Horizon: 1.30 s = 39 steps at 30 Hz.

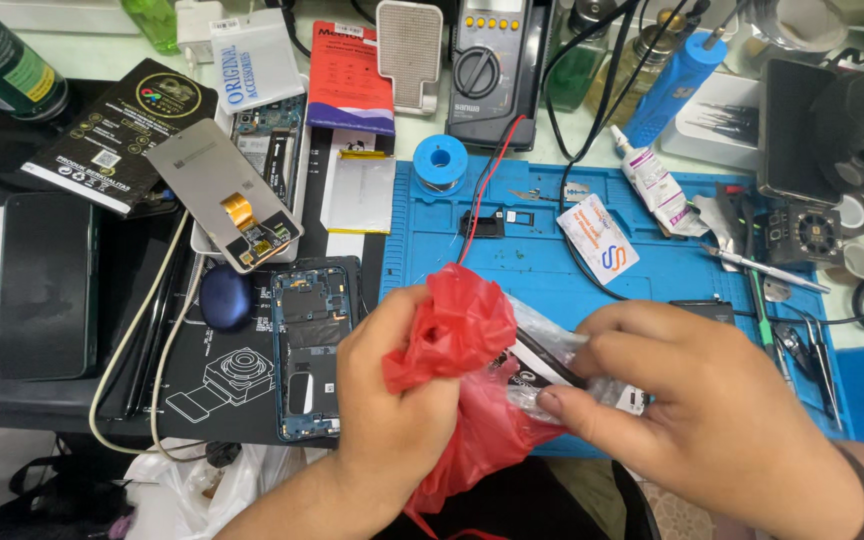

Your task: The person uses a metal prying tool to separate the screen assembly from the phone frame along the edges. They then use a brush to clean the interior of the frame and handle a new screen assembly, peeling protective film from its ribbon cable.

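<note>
My left hand point(392, 400) grips a crumpled red plastic bag point(462, 340) at the near edge of a blue work mat point(542, 250). My right hand point(692, 400) holds a small clear plastic packet point(542, 355) with a dark flat part inside, half in the red bag's mouth. Just left of my left hand lies an opened phone body point(312, 345) with its circuit boards showing. A loose display panel point(222, 190) with an orange flex cable rests further back.
A multimeter point(492, 70) with red and black leads stands behind the mat, with a solder spool point(440, 162) beside it. Tweezers and scissors point(802, 330) lie at the right. A dark phone point(42, 285) lies at the far left.
</note>
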Tool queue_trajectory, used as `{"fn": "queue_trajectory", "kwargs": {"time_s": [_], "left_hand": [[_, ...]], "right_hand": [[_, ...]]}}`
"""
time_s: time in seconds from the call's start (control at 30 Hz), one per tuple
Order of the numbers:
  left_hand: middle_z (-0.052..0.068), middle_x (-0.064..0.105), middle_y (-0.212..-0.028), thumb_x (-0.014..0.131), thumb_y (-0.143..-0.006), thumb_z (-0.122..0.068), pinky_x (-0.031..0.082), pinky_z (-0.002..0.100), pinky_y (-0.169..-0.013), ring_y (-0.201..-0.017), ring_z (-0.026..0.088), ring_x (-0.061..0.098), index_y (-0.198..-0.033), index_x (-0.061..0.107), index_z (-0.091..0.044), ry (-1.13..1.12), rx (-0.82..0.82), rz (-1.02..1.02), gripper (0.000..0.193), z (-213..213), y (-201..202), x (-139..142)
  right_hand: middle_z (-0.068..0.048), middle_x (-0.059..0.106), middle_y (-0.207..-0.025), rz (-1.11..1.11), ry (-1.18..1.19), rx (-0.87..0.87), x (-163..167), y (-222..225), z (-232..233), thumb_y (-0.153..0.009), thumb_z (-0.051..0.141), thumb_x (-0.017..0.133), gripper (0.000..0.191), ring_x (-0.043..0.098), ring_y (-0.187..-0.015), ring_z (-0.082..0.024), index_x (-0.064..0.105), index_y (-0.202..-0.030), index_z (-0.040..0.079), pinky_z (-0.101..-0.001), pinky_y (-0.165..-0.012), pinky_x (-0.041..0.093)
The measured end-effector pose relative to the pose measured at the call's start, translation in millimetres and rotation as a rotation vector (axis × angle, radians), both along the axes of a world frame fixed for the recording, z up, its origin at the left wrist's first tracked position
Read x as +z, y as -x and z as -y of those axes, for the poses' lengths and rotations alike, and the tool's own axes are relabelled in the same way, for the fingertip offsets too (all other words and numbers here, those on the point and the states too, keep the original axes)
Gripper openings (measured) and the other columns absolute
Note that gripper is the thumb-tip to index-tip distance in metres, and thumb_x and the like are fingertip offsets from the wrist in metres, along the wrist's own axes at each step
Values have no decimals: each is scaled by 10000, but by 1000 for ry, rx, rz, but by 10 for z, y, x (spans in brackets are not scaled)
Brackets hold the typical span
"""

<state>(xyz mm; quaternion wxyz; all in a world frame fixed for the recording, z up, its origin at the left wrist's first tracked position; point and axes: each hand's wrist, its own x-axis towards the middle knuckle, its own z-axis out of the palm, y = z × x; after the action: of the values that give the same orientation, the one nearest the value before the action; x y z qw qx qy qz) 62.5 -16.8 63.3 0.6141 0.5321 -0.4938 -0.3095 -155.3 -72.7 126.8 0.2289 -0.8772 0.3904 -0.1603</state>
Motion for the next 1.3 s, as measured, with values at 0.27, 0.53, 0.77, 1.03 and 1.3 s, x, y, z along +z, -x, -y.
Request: {"fn": "queue_trajectory", "kwargs": {"time_s": [0.27, 0.53, 0.77, 1.03, 1.3], "left_hand": [[34, 766, -1012, 694, -898, -36, 560, 275, -849, -946, 100, 716, -1067, 728, 6, -112, 8, -331, 177, 161, -106, 4], [-5, 748, -948, 711, -892, -100, 553, 252, -768, -878, 60, 671, -1070, 725, -50, -251, -279, -287, 186, 147, 17, 115], [56, 705, -948, 733, -958, -108, 537, 282, -803, -886, 108, 638, -1060, 696, -12, -312, -398, -223, 145, 178, -67, 97], [49, 667, -1205, 752, -842, -97, 503, 316, -996, -1133, 143, 635, -1433, 454, 2, -154, -523, -200, 669, 146, -507, 7], [71, 775, -1000, 656, -943, -74, 564, 274, -762, -866, 115, 698, -1138, 713, 55, -281, -302, -524, 240, 39, -536, -514]], "right_hand": [[-143, 728, -1145, 240, 214, -58, -220, -87, -251, -769, 232, 820, 212, 752, -925, -214, 749, -868, 58, -290, -778, 574], [-70, 715, -1040, 270, -27, 49, -55, -60, -14, -785, 278, 835, 241, 729, -876, -187, 737, -871, 75, -290, -745, 552], [-37, 639, -746, 48, -258, 14, 57, -4, 239, -881, 251, 777, 230, 582, -661, -173, 710, -813, 42, -335, -605, 468], [-41, 714, -969, 740, -687, -489, -74, 406, 285, -916, 53, 548, 234, 617, -842, -80, 683, -1093, -21, -258, -729, 483], [-118, 688, -1104, 774, -514, -377, -475, 565, 290, -1040, 34, 578, 223, 613, -940, -146, 622, -1196, -119, -310, -821, 505]]}}
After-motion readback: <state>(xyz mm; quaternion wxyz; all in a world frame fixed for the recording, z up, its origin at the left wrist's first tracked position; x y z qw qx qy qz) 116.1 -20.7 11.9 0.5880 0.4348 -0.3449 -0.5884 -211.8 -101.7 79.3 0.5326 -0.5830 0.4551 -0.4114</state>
